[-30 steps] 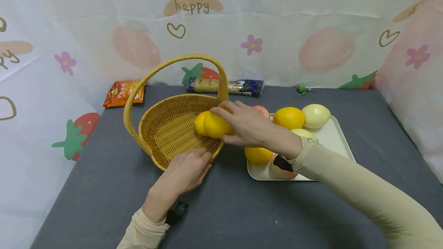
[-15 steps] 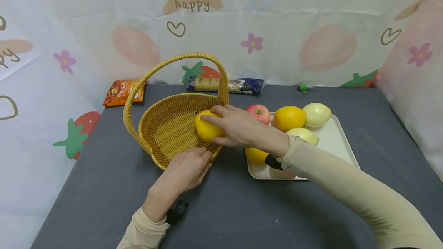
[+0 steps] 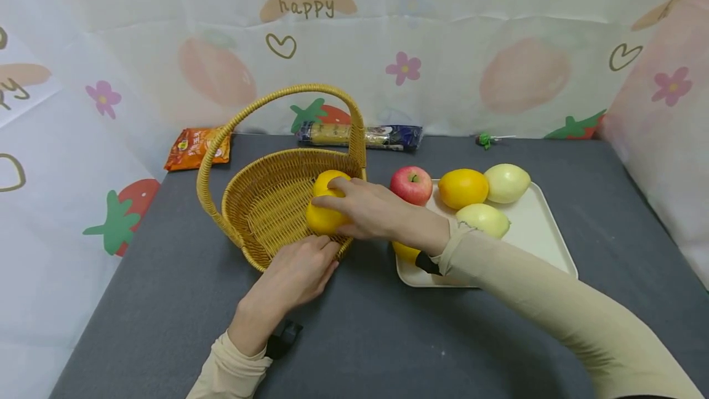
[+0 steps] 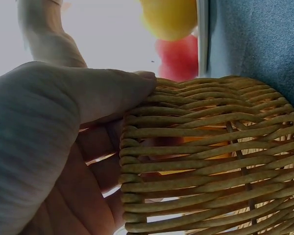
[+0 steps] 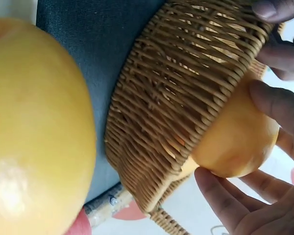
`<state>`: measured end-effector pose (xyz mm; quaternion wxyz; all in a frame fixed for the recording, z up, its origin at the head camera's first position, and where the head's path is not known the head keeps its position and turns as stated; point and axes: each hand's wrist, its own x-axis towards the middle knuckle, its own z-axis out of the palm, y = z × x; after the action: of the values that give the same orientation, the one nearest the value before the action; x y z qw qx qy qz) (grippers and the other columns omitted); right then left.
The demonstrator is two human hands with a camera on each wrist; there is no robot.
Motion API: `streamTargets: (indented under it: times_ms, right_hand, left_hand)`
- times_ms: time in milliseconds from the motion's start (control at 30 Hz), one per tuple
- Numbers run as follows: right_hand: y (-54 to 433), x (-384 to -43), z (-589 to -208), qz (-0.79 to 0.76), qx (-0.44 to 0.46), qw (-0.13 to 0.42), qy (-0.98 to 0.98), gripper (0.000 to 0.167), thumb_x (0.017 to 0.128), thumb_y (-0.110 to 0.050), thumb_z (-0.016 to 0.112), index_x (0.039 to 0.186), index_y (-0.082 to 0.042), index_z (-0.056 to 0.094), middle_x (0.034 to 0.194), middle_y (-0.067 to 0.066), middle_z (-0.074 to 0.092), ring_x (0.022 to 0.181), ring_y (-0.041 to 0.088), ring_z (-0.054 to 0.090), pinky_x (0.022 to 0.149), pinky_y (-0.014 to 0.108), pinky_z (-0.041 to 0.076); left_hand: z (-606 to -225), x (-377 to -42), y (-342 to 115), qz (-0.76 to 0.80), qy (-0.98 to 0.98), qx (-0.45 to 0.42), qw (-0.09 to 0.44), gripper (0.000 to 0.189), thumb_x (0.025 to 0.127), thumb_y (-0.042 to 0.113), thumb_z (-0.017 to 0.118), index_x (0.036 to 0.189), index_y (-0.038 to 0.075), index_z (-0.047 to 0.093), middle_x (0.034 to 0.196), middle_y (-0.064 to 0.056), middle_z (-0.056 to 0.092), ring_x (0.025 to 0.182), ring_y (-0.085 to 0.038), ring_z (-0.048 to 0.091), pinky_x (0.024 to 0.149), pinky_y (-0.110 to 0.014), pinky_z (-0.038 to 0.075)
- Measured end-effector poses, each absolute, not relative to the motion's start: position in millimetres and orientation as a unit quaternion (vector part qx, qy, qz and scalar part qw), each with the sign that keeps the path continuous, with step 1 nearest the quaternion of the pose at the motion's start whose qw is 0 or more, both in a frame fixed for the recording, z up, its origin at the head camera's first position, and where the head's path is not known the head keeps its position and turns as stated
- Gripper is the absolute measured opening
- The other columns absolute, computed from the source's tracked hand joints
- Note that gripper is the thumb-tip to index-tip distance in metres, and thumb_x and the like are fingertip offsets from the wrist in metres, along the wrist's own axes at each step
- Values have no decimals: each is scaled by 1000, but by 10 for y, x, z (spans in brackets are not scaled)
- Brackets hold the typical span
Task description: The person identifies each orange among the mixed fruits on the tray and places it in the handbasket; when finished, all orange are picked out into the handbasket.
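A yellow wicker basket (image 3: 277, 202) with a tall arched handle stands left of centre. My left hand (image 3: 301, 270) grips its near right rim, thumb outside and fingers inside in the left wrist view. Inside the basket's right side my right hand (image 3: 371, 208) holds a smooth yellow fruit (image 3: 322, 219); its thumb and fingers lie round that fruit (image 5: 237, 139) in the right wrist view. A second yellow fruit (image 3: 330, 180) sits just behind it, partly covered by the fingers.
Right of the basket, a cream tray (image 3: 537, 239) bears a yellow fruit (image 3: 463, 188) and pale green-yellow fruits (image 3: 506, 183). A red apple (image 3: 412, 185) is at its back left corner. Behind lie an orange packet (image 3: 198, 149), a long blue-ended packet (image 3: 388, 137) and a green lollipop (image 3: 485, 140).
My right hand has shifted left and slightly nearer with the yellow fruit, deeper over the basket. The second yellow fruit now shows behind it, and more of the apple is uncovered. My left hand stays put.
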<state>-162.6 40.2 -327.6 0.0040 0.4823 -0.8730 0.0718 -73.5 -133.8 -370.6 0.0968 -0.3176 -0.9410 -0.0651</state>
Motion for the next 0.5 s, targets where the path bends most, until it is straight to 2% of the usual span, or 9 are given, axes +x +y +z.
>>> streamTargets:
  times_ms: [200, 300, 500]
  right_hand:
    - [372, -1638, -3358, 46, 493, 42, -868, 56, 85, -35, 75, 134, -19, 54, 131, 7, 59, 104, 29, 61, 81, 38, 56]
    - [348, -1646, -3388, 34, 494, 33, -868, 54, 85, -30, 75, 134, -20, 55, 132, 7, 58, 104, 30, 61, 80, 39, 56]
    - [303, -1637, -3408, 0, 479, 11, -877, 47, 91, -27, 67, 137, -24, 55, 135, 10, 57, 102, 32, 62, 78, 41, 57]
  left_hand:
    - [-3693, -731, -1332, -62, -942, -316, 96, 12, 88, 18, 71, 86, 13, 60, 75, 3, 56, 66, -12, 51, 60, -26, 45]
    - [-3690, -730, -1333, -62, -943, -314, 92, 12, 88, 18, 71, 86, 13, 60, 75, 3, 55, 66, -12, 51, 60, -26, 45]
    - [-3696, -727, -1341, -61, -944, -312, 87, 13, 88, 18, 71, 86, 12, 60, 75, 3, 56, 67, -13, 52, 60, -27, 46]
